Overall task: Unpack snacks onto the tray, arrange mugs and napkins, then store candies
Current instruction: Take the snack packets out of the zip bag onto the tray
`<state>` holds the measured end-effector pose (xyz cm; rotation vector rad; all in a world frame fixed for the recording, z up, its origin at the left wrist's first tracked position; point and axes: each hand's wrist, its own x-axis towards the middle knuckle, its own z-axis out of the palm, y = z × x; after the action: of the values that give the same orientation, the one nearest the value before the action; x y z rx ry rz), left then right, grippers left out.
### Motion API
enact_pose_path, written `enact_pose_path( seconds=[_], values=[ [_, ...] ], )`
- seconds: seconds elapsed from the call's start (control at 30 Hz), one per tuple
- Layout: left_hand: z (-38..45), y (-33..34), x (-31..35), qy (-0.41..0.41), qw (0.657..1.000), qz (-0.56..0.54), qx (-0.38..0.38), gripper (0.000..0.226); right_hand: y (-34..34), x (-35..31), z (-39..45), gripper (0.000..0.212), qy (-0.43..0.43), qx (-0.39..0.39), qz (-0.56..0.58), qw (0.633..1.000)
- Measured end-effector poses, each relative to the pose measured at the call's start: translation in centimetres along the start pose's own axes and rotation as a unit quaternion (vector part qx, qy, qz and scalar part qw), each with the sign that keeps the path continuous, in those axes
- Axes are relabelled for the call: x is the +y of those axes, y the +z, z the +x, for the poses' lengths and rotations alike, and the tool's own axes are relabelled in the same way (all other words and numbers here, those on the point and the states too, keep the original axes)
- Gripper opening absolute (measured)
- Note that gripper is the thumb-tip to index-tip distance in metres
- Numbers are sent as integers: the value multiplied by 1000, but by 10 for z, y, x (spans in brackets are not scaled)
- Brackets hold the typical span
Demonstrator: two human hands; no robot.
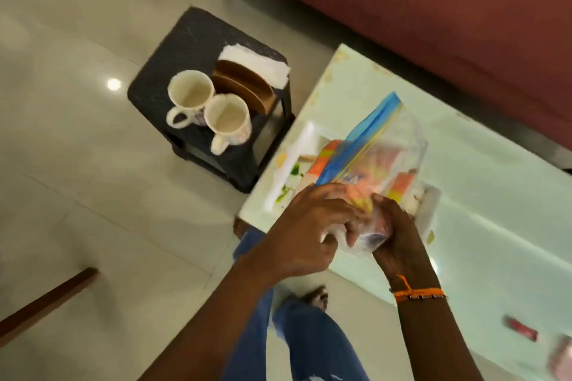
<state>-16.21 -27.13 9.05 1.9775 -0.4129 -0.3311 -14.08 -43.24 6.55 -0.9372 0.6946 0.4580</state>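
Note:
A clear zip bag (388, 145) with a blue and yellow seal strip holds orange and yellow snack packets. Both hands grip its lower end above a white tray (305, 145) on the glass table. My left hand (309, 232) clutches the bag from the left; my right hand (396, 232), with an orange wrist thread, holds it from the right. Two white floral mugs (192, 96) (229, 120) stand on a dark stool, beside a brown napkin holder (244, 86) and white napkins (257, 63). A red candy (521, 328) lies on the table at the right.
The dark stool (173, 71) stands on the tiled floor left of the glass table (495, 195). A maroon sofa (433, 9) runs behind the table. A wooden bar (46, 303) juts in at the lower left. My jeans-clad legs are below.

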Motion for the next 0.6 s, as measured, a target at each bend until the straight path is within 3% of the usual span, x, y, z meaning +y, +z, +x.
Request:
enact_pose_path(
  seconds=[0.13, 0.23, 0.37, 0.5, 0.6],
  values=[
    [-25, 43, 19, -80, 983, -161, 45, 33, -61, 22, -36, 46, -9, 4, 10, 1000],
    [-32, 68, 15, -207, 940, -230, 143, 24, -85, 36, -49, 51, -17, -4, 15, 1000],
    [-33, 79, -10, -351, 878, -277, 172, 22, -97, 56, -45, 42, -32, -34, -7, 999],
    [-30, 73, -30, -338, 859, -333, 191, 14, -92, 70, -19, 34, -21, -84, -15, 996],
    [-27, 77, -35, -323, 878, -309, 170, 22, -87, 74, -2, 22, -14, -22, -155, 988]
  ],
)
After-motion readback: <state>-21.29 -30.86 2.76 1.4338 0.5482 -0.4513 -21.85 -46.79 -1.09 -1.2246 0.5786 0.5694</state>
